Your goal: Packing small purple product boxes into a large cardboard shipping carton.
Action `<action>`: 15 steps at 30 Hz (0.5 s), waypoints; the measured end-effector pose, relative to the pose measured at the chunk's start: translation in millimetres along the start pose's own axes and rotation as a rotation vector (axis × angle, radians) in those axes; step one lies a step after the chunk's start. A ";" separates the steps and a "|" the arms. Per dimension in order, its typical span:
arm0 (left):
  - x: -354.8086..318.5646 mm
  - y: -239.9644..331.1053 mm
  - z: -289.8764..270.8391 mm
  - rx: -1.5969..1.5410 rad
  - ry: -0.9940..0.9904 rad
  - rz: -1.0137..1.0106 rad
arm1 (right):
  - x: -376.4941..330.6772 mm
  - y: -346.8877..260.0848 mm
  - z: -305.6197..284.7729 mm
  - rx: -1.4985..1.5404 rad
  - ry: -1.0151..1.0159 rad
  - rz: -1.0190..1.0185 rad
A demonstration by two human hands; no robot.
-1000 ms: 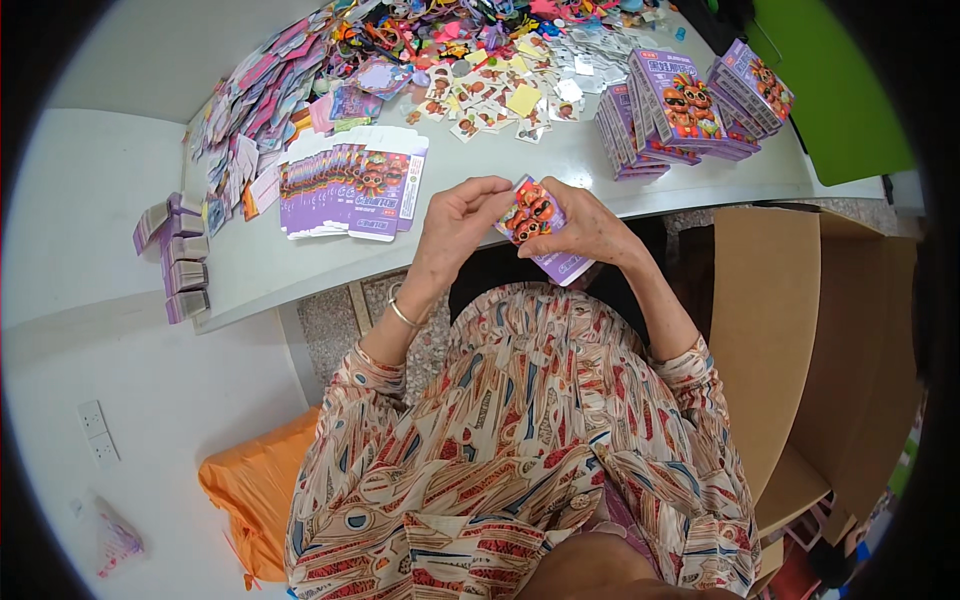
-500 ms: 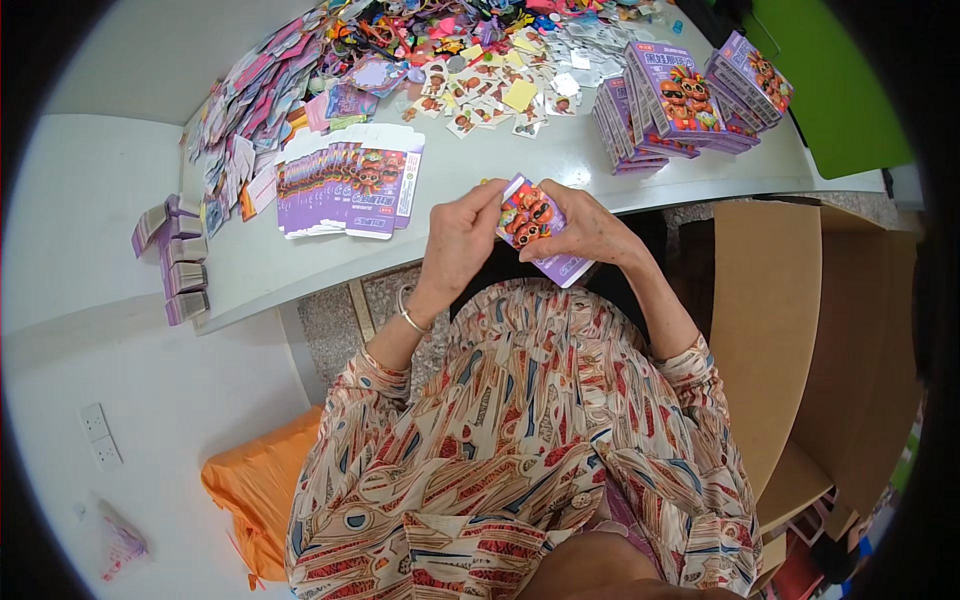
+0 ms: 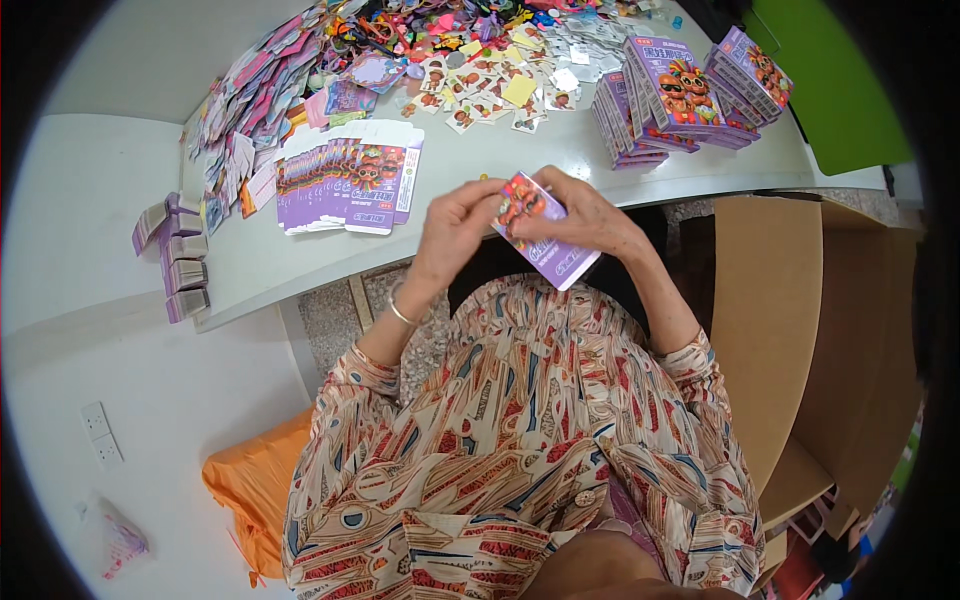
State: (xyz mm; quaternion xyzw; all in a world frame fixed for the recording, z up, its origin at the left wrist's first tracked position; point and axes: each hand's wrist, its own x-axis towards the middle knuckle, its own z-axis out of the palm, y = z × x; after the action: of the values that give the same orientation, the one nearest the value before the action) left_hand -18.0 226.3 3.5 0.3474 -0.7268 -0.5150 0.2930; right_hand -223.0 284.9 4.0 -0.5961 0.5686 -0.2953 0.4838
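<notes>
A purple printed carton (image 3: 562, 262) with cartoon figures is held between my two hands, just off the table's front edge. My right hand (image 3: 578, 215) grips its right side, with the thumb laid across the printed face. At the upper left end, the closed fingers of my left hand (image 3: 458, 222) pinch the carton's edge. Its lower end points down and to the right. On the table to the left lies a fanned stack of flat purple cartons (image 3: 340, 185). Several filled-out purple boxes (image 3: 675, 95) stand grouped at the right.
Small cards (image 3: 490, 95), colourful trinkets (image 3: 430, 35) and a heap of pink and blue packets (image 3: 265, 85) cover the table's back. Bundled cards (image 3: 185, 250) sit at the left edge. A large open cardboard box (image 3: 765, 330) stands right; an orange bag (image 3: 260, 480) lies lower left.
The carton has tilted in my hands, showing more of its lower purple part. My right thumb has moved up over the printed figures. The things on the table look the same.
</notes>
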 end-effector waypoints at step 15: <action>58.5 -20.2 -15.8 0.023 -0.054 -0.200 | -3.1 -8.5 23.3 -0.257 0.672 -0.159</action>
State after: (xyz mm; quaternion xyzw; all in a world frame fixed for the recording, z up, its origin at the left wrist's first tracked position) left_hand -35.9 166.0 -7.1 0.4074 -0.7021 -0.5424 0.2165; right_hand -199.2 292.5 4.0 -0.5640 0.6803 -0.4374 0.1667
